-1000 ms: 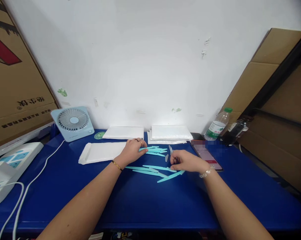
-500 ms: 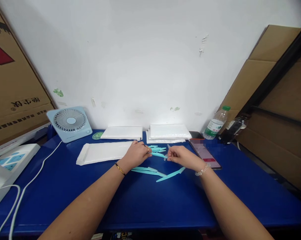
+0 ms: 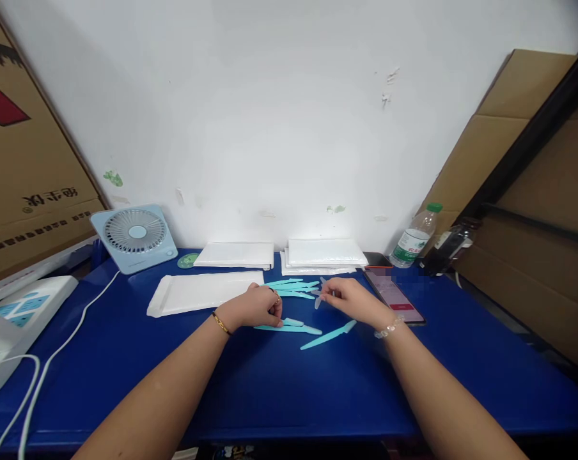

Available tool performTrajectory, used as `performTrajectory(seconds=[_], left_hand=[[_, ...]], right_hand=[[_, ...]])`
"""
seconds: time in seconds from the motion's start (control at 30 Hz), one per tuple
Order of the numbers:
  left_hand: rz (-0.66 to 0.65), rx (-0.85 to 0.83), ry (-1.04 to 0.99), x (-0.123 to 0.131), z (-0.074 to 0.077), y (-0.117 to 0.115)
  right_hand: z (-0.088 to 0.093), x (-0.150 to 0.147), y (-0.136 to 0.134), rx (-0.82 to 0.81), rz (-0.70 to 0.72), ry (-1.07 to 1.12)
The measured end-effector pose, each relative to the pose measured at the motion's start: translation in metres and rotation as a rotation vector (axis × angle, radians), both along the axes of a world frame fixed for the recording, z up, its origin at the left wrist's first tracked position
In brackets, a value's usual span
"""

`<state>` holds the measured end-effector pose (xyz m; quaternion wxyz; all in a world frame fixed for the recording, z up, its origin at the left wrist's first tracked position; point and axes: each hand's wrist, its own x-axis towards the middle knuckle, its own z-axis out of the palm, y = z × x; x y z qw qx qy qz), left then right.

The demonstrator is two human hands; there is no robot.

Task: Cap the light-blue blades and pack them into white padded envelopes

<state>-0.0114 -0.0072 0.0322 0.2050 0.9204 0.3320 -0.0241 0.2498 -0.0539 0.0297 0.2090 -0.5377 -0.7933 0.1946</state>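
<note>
Several thin turquoise plastic sticks lie on the blue table [image 3: 279, 390]. One group [image 3: 293, 287] lies near the back, a pair [image 3: 298, 328] in the middle, and a single stick [image 3: 328, 335] lies to the right. My left hand [image 3: 255, 308] rests curled on the table, fingertips pinching the left end of the middle pair. My right hand [image 3: 349, 299] is closed, pinching a small clear cap [image 3: 318, 299] close to the back group.
A flat white packet [image 3: 200, 291] lies left of my hands; two white stacks [image 3: 325, 254] sit at the wall. A phone [image 3: 395, 295], a water bottle [image 3: 413, 239], a small fan [image 3: 134, 235] with its cable, and a white device [image 3: 15, 319] surround the work area.
My left hand has come back from the far group of sticks to the middle pair. My right hand moved slightly back and left with the small clear piece.
</note>
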Motion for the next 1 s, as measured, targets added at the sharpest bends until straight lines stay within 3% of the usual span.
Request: performTrajectory(seconds=[0.17,0.33,0.6,0.67,0.83,1.0], left_hand=[[0.047,0.052,-0.112,0.01,-0.003,-0.002],[0.07,0.118,-0.197,0.014,-0.002,-0.001],[0.27,0.284,-0.325,0.011,-0.01,0.012],[0.211,0.271,-0.322,0.012,-0.008,0.007],[-0.088,0.125,-0.125,0.014,-0.004,-0.009],[-0.048,0.147,-0.089,0.018,-0.007,-0.011]], right_hand=[[-0.003,-0.023,-0.005,-0.079,0.181,0.022],[-0.005,-0.021,-0.001,-0.011,0.246,-0.017],[0.0,0.009,0.01,0.079,-0.068,-0.015],[0.0,0.006,0.009,0.087,-0.065,-0.029],[0.0,-0.005,0.0,0.02,0.086,-0.069],[0.0,-0.015,-0.007,-0.141,0.216,-0.051]])
